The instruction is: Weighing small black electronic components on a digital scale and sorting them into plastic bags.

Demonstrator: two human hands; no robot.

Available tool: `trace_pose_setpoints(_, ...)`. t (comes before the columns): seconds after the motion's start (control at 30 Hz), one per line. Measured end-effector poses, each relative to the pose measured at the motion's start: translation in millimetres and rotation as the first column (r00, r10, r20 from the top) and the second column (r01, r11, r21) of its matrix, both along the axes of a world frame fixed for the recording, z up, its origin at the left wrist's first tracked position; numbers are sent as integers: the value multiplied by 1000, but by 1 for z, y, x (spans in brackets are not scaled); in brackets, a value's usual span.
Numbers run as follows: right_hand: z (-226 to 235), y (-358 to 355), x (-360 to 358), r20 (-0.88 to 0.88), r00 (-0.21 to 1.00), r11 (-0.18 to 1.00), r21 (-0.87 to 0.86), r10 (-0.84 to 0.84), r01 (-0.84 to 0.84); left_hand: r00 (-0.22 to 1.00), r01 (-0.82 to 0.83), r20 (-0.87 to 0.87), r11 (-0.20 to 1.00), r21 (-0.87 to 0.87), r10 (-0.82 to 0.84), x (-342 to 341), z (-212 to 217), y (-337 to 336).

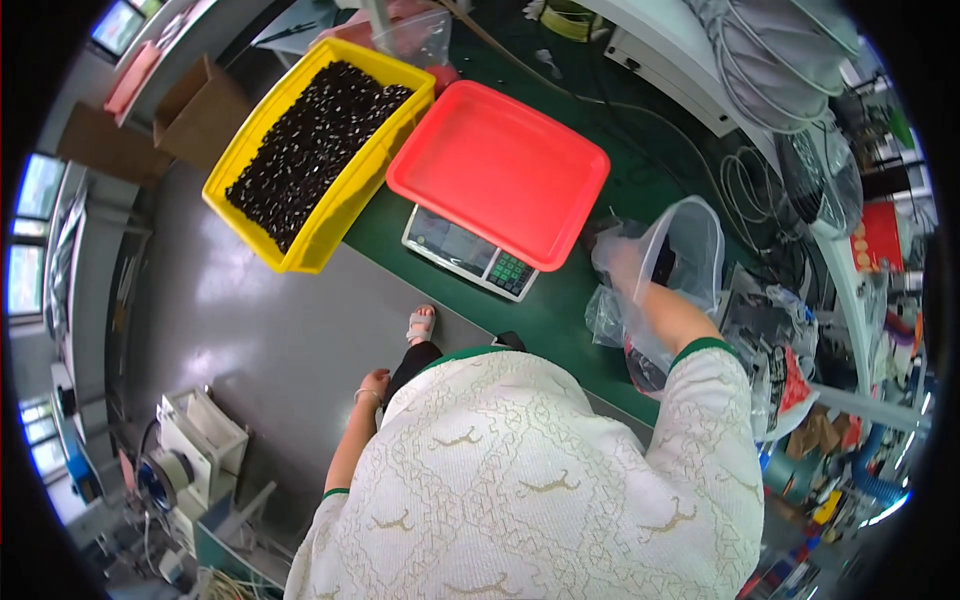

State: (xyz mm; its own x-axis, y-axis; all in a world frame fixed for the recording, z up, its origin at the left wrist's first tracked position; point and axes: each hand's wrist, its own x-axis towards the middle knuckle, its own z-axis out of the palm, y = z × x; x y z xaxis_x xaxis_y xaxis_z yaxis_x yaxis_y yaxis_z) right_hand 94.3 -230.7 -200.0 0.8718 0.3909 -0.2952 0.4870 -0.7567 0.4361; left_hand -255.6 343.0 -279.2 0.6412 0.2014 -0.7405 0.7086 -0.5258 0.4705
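Observation:
My left hand (375, 382) hangs low at my side over the grey floor, its fingers loosely curled, with nothing visible in it. On the right, my right arm reaches into a translucent plastic tub (690, 225) that is tipped toward me. Through its cloudy wall my right hand (626, 262) shows only faintly; its fingers are hidden. Something dark lies beside it in the tub. Left of the tub, an empty red tray (500, 165) rests on a digital scale (450, 242). A yellow bin (335, 225) holds many small black parts (315, 145) with pale flecks.
The green tabletop (375, 228) carries the scale and bin. Clear plastic bags (604, 315) lie near the tub. Cables (745, 180) run along the back right. Cardboard boxes (200, 115) stand beyond the bin, and a white machine (200, 450) sits at lower left.

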Motion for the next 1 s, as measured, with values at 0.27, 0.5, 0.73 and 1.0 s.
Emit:
trace_pose_setpoints(0.27, 55, -30, 4, -223, 914, 850, 346, -337, 398, 933, 205, -313, 977, 52, -179, -55, -64, 16)
trace_pose_setpoints(0.5, 191, -3, -18, -871, 172, -121, 254, -460, 960, 929, 369, -79, 909, 192, -360, 109, 76, 7)
trace_pose_setpoints(0.73, 220, -7, -70, -981, 145, -827, -25, 129, 561, 925, 354, 215, 916, -190, -313, 194, 93, -32)
trace_pose_setpoints(1.0, 234, 8, -100, -840, 434, -934, -217, 328, 285, 860, 509, 281, 674, -536, -426, 208, 123, -98)
